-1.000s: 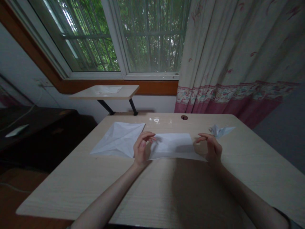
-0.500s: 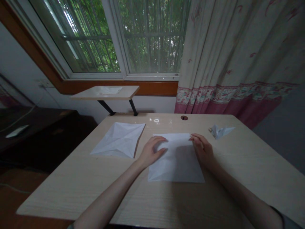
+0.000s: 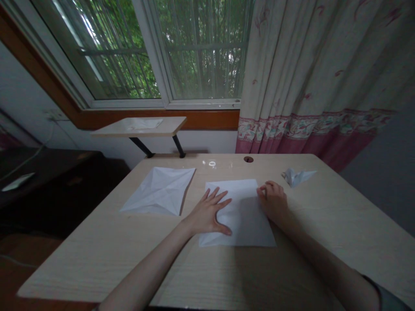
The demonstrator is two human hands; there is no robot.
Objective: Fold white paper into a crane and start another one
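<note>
A square sheet of white paper (image 3: pixel 246 220) lies flat on the pale wooden desk in front of me. My left hand (image 3: pixel 209 214) rests on its left side with the fingers spread and the thumb apart. At the upper right edge of the sheet, my right hand (image 3: pixel 274 199) has its fingers curled together, their tips at the paper's edge; the exact hold is partly hidden. Left of it lies another white sheet (image 3: pixel 160 190), creased and slightly raised along its right side. A folded white paper piece (image 3: pixel 296 177) with pointed ends sits beyond my right hand.
The desk (image 3: pixel 129 259) has a raised shelf (image 3: pixel 116 127) on black legs at its back left, with white paper (image 3: pixel 145 124) on it. A round cable hole (image 3: pixel 248 159) is near the back edge. A window and a floral curtain (image 3: pixel 292 86) stand behind.
My left hand has opened from a curved grip to spread fingers and slid nearer to me on the sheet. My right hand's fingers have curled in more at the edge. The view has shifted slightly.
</note>
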